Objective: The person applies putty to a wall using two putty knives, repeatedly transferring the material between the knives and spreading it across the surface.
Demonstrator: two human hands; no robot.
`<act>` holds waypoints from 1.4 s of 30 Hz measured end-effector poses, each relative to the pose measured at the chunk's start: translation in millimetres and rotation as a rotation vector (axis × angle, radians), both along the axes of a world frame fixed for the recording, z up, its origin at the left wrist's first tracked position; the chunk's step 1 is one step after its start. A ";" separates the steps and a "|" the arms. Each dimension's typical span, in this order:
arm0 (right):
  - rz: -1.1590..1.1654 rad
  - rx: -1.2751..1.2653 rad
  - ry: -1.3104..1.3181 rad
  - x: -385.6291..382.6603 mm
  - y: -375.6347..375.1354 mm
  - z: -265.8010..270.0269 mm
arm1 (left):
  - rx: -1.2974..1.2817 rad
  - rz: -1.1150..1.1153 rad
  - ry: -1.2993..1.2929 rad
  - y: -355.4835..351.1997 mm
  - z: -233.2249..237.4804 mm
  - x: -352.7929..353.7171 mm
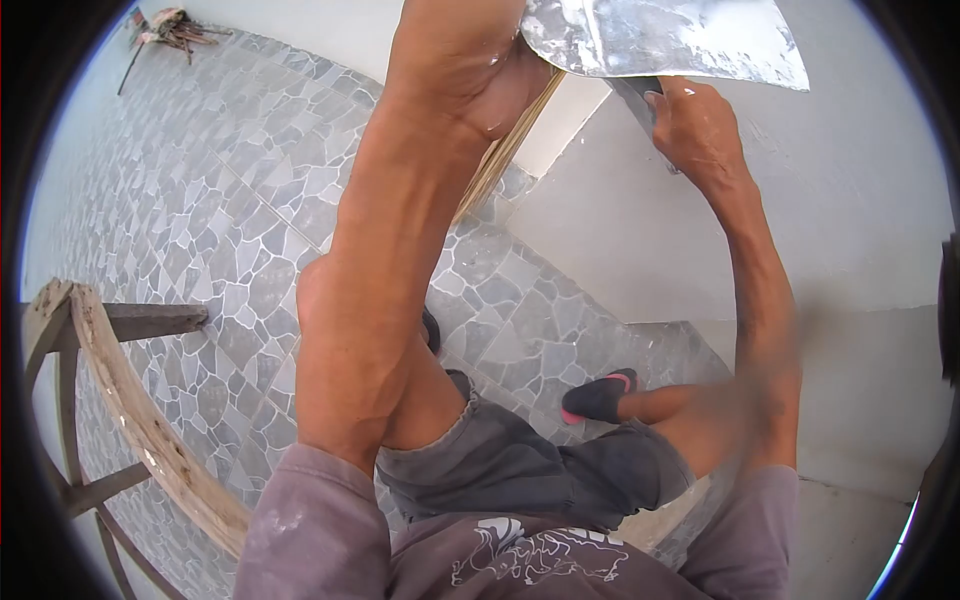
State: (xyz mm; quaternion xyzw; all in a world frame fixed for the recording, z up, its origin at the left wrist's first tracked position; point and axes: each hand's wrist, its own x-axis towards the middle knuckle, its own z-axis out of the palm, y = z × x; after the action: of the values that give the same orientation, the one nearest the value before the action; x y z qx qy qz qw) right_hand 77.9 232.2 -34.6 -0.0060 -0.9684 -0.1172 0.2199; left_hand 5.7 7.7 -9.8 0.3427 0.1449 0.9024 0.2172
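At the top of the head view, my right hand (700,130) is closed around the dark handle (638,100) of a wide putty knife. Its broad metal blade (670,38) is smeared with white material. My left hand (510,85) is raised beside the blade's left end, its fingers hidden behind the wrist and the blade. A bundle of thin straw-coloured strips (505,155) runs down just beside this hand; whether the hand grips it cannot be seen. White specks dot both hands.
A weathered wooden frame (150,430) stands at the lower left. Grey stone-patterned tiles (220,260) cover the floor. A pale wall (830,200) rises on the right. A bundle of sticks (178,30) lies far left, and my dark shoe (598,398) is below.
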 end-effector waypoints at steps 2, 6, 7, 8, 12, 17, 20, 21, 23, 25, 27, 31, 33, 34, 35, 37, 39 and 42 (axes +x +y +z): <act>-0.039 -0.119 -0.004 8.2 -2.8 21.0 | -0.033 0.040 0.016 -2.4 2.4 -1.4; -0.054 0.077 -0.143 -0.4 3.1 -31.3 | 0.001 0.039 0.003 6.1 3.5 -1.0; -0.046 0.041 -0.100 -0.3 5.1 -28.5 | 0.012 0.043 -0.008 5.3 2.3 -3.1; -0.032 0.002 -0.062 2.8 3.7 -20.7 | 0.014 0.040 -0.007 0.9 2.3 -2.9; -0.029 -0.048 -0.031 7.4 6.1 -16.0 | -0.034 0.053 0.018 -2.9 2.9 -1.0; -0.040 0.014 -0.154 -1.6 2.0 -73.2 | -0.074 0.077 0.003 2.8 3.3 -0.9; 0.028 -0.054 -0.039 3.9 10.3 -62.8 | -0.029 0.079 0.066 -0.8 -1.3 3.0; 0.002 -0.052 -0.063 3.7 10.5 -68.5 | -0.039 0.055 0.046 -1.3 3.6 5.0; -0.054 -0.039 -0.099 2.4 12.8 -79.6 | -0.031 0.026 0.054 -0.4 6.9 6.4; -0.027 -0.022 -0.154 -2.0 12.0 -119.3 | -0.010 0.019 0.061 4.2 3.3 6.1; -0.016 -0.035 -0.137 -4.7 5.9 -146.5 | -0.032 0.019 -0.044 7.4 5.4 9.2; -0.033 -0.098 -0.152 -3.8 10.8 -139.3 | 0.009 -0.010 0.030 2.2 -3.3 -1.5; -0.032 -0.089 -0.137 -1.9 12.2 -126.4 | 0.141 -0.150 0.141 -9.0 -3.4 3.0; -0.024 -0.088 -0.162 -0.7 10.7 -129.7 | 0.069 -0.052 0.124 -7.2 3.0 7.7; -0.042 -0.076 -0.201 -0.8 11.3 -139.3 | 0.055 -0.034 0.112 -3.9 2.6 6.9; -0.069 -0.052 -0.277 -2.7 11.6 -174.7 | 0.027 0.002 0.087 2.6 1.9 5.6; -0.081 -0.067 -0.281 -5.6 8.9 -202.6 | 0.029 0.015 0.069 4.6 -2.1 5.7; -0.102 -0.118 -0.263 -6.0 7.9 -233.1 | 0.032 0.028 0.081 1.8 -2.5 4.7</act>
State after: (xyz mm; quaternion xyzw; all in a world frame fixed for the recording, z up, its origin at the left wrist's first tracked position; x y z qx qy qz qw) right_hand 71.9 240.0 -267.7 -0.0526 -0.9926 -0.0706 0.0842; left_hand 10.3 9.5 -12.4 0.3804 0.1439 0.8929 0.1932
